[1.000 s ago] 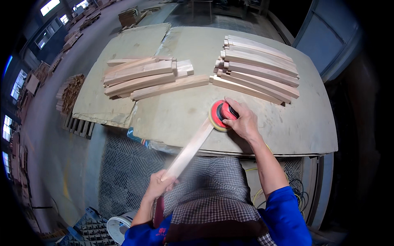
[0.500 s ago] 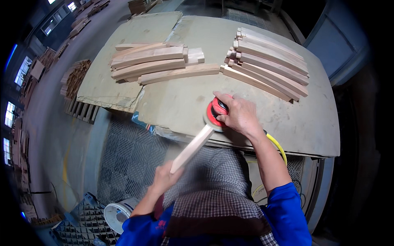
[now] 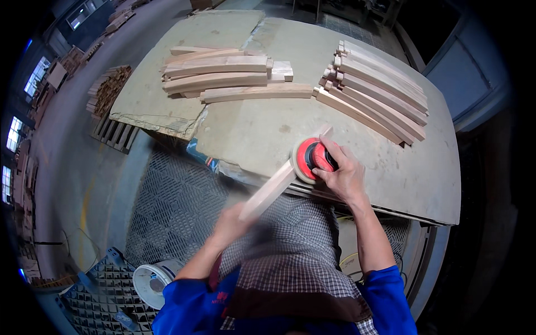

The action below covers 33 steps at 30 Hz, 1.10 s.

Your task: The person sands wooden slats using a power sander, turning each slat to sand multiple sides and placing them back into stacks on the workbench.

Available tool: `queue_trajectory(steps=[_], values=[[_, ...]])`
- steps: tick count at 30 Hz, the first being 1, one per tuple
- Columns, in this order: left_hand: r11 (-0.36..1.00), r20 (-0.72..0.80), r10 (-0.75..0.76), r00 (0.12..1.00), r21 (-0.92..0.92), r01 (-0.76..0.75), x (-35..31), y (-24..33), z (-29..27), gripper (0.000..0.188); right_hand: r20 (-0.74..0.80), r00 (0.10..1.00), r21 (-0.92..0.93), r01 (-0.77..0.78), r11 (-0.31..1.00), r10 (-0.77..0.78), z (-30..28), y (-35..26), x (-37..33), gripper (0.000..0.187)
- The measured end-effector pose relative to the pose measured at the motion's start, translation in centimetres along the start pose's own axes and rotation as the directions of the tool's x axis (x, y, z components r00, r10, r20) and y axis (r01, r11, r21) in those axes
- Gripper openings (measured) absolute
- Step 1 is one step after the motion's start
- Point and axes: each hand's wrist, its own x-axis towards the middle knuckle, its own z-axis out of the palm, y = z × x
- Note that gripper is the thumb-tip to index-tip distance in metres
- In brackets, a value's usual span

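Observation:
My right hand [image 3: 347, 174] is closed round the top of a red and black round sander [image 3: 310, 159]. The sander's disc lies against a pale wooden bar [image 3: 269, 191], covering part of its length. The bar's far end shows beyond the disc over the table, while its near end reaches past the table's front edge. My left hand [image 3: 230, 224], slightly blurred, is wrapped round that near end and holds the bar at a slant.
On the worktable [image 3: 251, 134] lie a left stack of wooden bars [image 3: 218, 72] and a right stack of wooden bars [image 3: 379, 92]. A white bucket [image 3: 151, 285] stands at the lower left beside a dark plastic pallet [image 3: 111, 304]. Stacked wood [image 3: 111, 92] sits on the floor beyond.
The sander has moved along the bar toward my body and a little right, uncovering the bar's far end. The whole view has shifted slightly. Both hands keep their hold.

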Motion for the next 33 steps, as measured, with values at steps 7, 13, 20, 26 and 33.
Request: queue_trajectory(steps=[7, 13, 20, 26, 33], values=[[0.989, -0.106, 0.137, 0.985, 0.079, -0.129, 0.8, 0.6, 1.9, 0.031, 0.243, 0.969, -0.139, 0.078, 0.987, -0.042, -0.9, -6.0, 2.4, 0.061], [1.0, -0.013, -0.005, 1.0, -0.008, 0.005, 1.2, 0.0, 1.3, 0.03, 0.145, 0.972, -0.025, 0.192, 0.981, -0.186, 0.7, -7.1, -0.6, 0.053], [0.988, 0.043, -0.099, 0.994, -0.118, 0.103, 2.0, -0.4, 1.1, 0.031, -0.009, 0.985, 0.02, 0.174, 0.985, -0.174, 0.3, -2.8, -5.6, 0.069], [0.984, -0.029, 0.16, 0.987, 0.087, -0.157, 3.4, 1.7, 4.4, 0.036, -0.096, 0.995, 0.039, 0.003, 0.999, 0.001, -1.7, -0.8, -7.8, 0.068], [0.946, -0.138, 0.266, 0.954, 0.228, -0.231, 0.9, 1.1, 4.5, 0.046, -0.047, 0.982, 0.083, -0.181, 0.98, 0.185, -3.2, -0.4, -4.8, 0.072]])
